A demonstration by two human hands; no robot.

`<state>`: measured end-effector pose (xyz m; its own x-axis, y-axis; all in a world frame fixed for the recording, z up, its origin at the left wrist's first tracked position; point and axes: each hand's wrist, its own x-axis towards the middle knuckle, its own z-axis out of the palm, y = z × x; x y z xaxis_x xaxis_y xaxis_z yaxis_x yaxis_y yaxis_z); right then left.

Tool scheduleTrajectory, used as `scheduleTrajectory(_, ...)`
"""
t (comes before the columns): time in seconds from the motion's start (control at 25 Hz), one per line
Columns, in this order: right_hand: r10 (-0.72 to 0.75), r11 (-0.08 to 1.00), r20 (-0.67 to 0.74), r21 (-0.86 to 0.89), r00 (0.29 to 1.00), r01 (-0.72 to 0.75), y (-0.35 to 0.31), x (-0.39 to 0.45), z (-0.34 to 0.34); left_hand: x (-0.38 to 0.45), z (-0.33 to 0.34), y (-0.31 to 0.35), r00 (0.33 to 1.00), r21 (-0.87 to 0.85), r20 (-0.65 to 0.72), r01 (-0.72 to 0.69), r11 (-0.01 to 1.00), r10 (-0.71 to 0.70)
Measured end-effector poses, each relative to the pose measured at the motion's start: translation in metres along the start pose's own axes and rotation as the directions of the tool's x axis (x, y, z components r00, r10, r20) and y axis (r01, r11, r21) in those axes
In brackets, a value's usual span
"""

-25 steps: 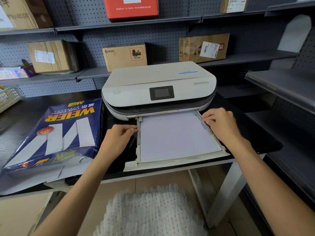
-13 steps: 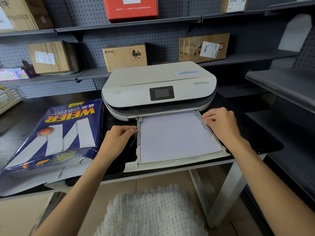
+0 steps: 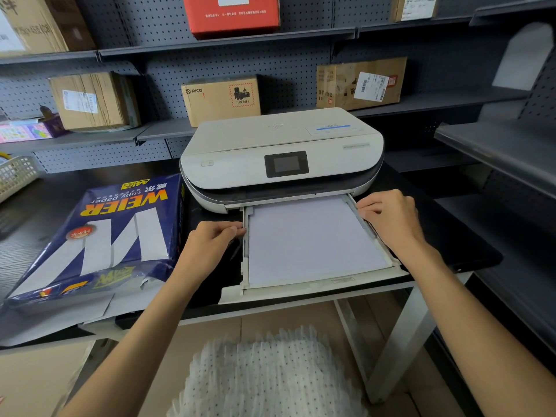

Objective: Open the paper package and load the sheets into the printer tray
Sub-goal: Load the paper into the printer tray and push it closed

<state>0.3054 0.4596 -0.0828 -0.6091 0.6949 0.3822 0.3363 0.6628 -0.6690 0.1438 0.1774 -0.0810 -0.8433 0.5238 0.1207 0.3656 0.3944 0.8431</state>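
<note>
Tray (image 3: pixel 355 279) pulled out of printer (image 3: pixel 279 158), sheets (image 3: pixel 313 239) lying flat inside. Left hand (image 3: pixel 207 248) curled, fingertips touching tray's left rail. Right hand (image 3: pixel 391 221) resting on right rail, fingers bent onto it. Torn package (image 3: pixel 99 236) on table (image 3: pixel 469 251), left of printer.

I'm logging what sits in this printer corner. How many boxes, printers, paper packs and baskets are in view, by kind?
Brown cardboard boxes: 5
Red box: 1
Colourful flat box: 1
Printer: 1
Blue paper package: 1
White basket: 1
Total: 10
</note>
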Motion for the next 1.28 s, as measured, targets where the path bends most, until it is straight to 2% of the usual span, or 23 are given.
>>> scheduleTrajectory(0.52, 0.029, 0.999, -0.018, 0.017, 0.999, -0.028, -0.0019, -0.0013, 0.0030, 0.0004, 0.0005, 0.0013, 0.999, 0.051, 0.001, -0.042, 0.998, 0.042)
scheduleTrajectory(1.28, -0.050, 0.997, 0.009, -0.062, 0.999, 0.050, -0.0046, -0.0080, -0.0001, -0.0026, 0.0027, -0.0035, 0.993, 0.126, 0.000, -0.114, 0.985, 0.115)
